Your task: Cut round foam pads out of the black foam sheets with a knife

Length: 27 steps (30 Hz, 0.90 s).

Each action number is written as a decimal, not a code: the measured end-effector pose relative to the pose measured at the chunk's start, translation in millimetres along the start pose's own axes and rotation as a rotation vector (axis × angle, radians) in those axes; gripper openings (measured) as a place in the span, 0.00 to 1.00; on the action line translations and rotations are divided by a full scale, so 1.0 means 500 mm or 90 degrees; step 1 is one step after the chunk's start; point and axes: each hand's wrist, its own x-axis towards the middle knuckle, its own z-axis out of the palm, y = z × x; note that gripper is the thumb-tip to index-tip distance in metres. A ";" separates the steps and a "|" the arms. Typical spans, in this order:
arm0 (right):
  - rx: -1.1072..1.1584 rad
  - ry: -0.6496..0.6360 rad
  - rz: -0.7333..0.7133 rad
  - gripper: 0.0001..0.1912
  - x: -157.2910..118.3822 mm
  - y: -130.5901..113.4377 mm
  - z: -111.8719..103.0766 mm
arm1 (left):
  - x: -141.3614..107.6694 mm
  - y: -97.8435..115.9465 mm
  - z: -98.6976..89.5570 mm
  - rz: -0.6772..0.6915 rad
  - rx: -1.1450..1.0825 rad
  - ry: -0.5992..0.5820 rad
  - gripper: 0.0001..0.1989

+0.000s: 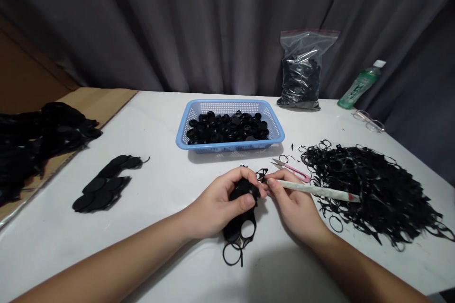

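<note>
My left hand (222, 203) is closed around a bundle of black rubber pieces (234, 227), with thin rings hanging from its lower end. Close beside it, my right hand (296, 206) grips a pale, slender tool (320, 191) that has a red mark near its far end. The tool's tip is hidden at the fingertips, which meet a thin black strip (262, 173) at the bundle's upper edge. Behind the hands stands a blue basket (231, 146) holding several round black parts (227, 128).
Right of my hands lie pink-handled scissors (300, 173) and a heap of black scraps (369, 194). Black discs (103, 187) lie at left, near a dark pile (46, 137) on cardboard (106, 99). A filled bag (302, 75), green bottle (360, 86) and glasses (369, 120) are farther back.
</note>
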 end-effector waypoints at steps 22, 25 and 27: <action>0.422 0.065 0.053 0.07 -0.013 -0.002 0.003 | 0.018 -0.026 -0.023 -0.059 -0.325 0.077 0.27; 0.506 0.067 0.028 0.05 -0.008 -0.016 -0.004 | 0.019 -0.025 -0.025 -0.060 -0.301 0.065 0.26; 0.540 0.063 0.020 0.05 -0.006 -0.025 -0.006 | 0.022 -0.019 -0.027 -0.058 -0.271 0.077 0.25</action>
